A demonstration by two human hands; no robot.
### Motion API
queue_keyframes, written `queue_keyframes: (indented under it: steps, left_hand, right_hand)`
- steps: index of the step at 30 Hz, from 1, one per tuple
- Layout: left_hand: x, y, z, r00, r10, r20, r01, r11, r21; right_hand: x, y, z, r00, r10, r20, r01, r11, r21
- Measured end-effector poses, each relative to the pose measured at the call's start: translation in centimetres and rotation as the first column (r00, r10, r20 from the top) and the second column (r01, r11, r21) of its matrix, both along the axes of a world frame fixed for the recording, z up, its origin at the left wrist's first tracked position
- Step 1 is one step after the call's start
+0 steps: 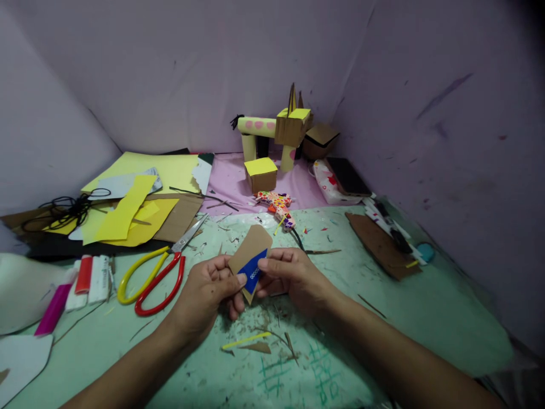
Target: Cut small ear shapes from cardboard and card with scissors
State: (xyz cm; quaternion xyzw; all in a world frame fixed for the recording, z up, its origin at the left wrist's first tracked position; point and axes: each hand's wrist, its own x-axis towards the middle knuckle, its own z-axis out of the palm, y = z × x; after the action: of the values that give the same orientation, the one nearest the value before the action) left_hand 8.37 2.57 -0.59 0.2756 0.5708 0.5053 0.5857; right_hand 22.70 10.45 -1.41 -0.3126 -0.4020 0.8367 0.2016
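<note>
Both hands on one cardboard bit, clutter on nearly every side

The cardboard piece (254, 241) is up in front, above the middle of the green tabletop (451, 324). Left hand (208, 289) pinches its left edge between thumb and fingers, right hand (293, 275) pinches the right edge, thumb on the blue patch with white marks. The fingers hide part of that patch.

Space is tight. The scissors (176, 249) lie with blades parted just left of the left hand, red handle nearest. Past the cardboard there's a flowery glue gun (276, 203), its dark cord running down behind the right hand. Nearer the viewer, a thin yellow strip (247, 340) and a loose brown scrap (258, 347) sit among crumbs.

Further back: a small yellow-topped box (261, 177), then a four-legged cardboard figure with a spotted tube body (258, 125). Far left is a messy pile of yellow paper (130, 210) with tangled black cord (70, 210). Over right, a phone (349, 176) leans on a patterned pouch (326, 184).
</note>
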Motion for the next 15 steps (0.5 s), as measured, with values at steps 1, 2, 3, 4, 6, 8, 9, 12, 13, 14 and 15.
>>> queue_keyframes:
  steps: [1,2,3,4,6,8,9,12,13,14,15]
  left_hand:
    - [0.02,0.03,0.02,1.0,0.0,0.0,0.0,1.0,0.002]
    - [0.04,0.05,0.02,1.0,0.001,-0.001,-0.001,1.0,0.004]
    - [0.05,0.07,0.02,1.0,0.0,-0.002,0.0,1.0,0.008]
    - [0.07,0.08,0.0,1.0,-0.004,-0.003,0.004,1.0,0.011]
    - [0.1,0.09,-0.09,1.0,-0.017,-0.001,0.017,1.0,0.016]
    - [0.11,0.08,-0.2,1.0,-0.03,0.002,0.03,0.999,0.016]
    - [0.12,0.07,-0.26,1.0,-0.028,-0.001,0.028,0.999,0.018]
    - [0.16,0.01,-0.42,1.0,-0.015,-0.02,0.016,1.0,0.025]
    - [0.18,-0.02,-0.46,1.0,-0.014,-0.025,0.015,1.0,0.026]
    - [0.18,-0.04,-0.49,0.999,-0.017,-0.027,0.018,1.0,0.026]
    - [0.18,-0.04,-0.52,0.999,-0.023,-0.024,0.024,0.999,0.024]
  right_hand:
    - [-0.01,-0.02,-0.03,1.0,0.003,0.01,-0.003,1.0,0.01]
    - [-0.03,-0.03,-0.08,1.0,-0.001,0.021,0.001,1.0,0.016]
    - [-0.06,-0.05,-0.14,0.999,-0.007,0.032,0.006,1.0,0.019]
    - [-0.09,-0.07,-0.2,0.999,-0.011,0.043,0.01,1.0,0.02]
    - [-0.17,-0.11,-0.31,0.998,-0.012,0.057,0.011,1.0,0.024]
    - [-0.25,-0.14,-0.36,0.998,-0.011,0.065,0.009,0.999,0.032]
    - [-0.3,-0.15,-0.35,0.997,-0.015,0.069,0.012,0.999,0.034]
    - [-0.44,-0.16,-0.29,0.996,-0.025,0.086,0.023,0.999,0.036]
    - [-0.48,-0.15,-0.26,0.995,-0.03,0.091,0.027,0.999,0.033]
    - [-0.5,-0.14,-0.25,0.995,-0.034,0.096,0.031,0.999,0.03]
    - [-0.52,-0.12,-0.24,0.994,-0.037,0.1,0.034,0.999,0.028]
